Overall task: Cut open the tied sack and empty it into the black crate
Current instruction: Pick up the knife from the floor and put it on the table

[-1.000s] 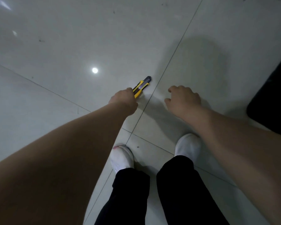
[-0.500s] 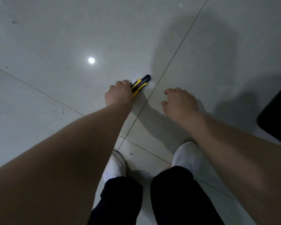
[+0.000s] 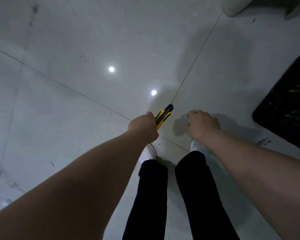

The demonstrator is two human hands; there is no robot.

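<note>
My left hand (image 3: 143,126) is closed around a yellow and black utility knife (image 3: 164,116), whose tip points forward and up over the floor. To its right, my right hand (image 3: 202,124) hangs with loosely curled fingers and holds nothing. The black crate (image 3: 284,108) stands on the floor at the right edge, with small pale bits showing inside it. No tied sack is visible in this view.
Glossy pale floor tiles (image 3: 76,66) with thin grout lines and two light reflections fill the view. My white shoes (image 3: 150,152) and black trousers (image 3: 197,187) are below the hands. A pale object (image 3: 235,6) sits at the top right corner.
The view has tilted up and swung right, so more of the black crate and a pale object at the top right show. Both hands keep their pose; the knife stays gripped.
</note>
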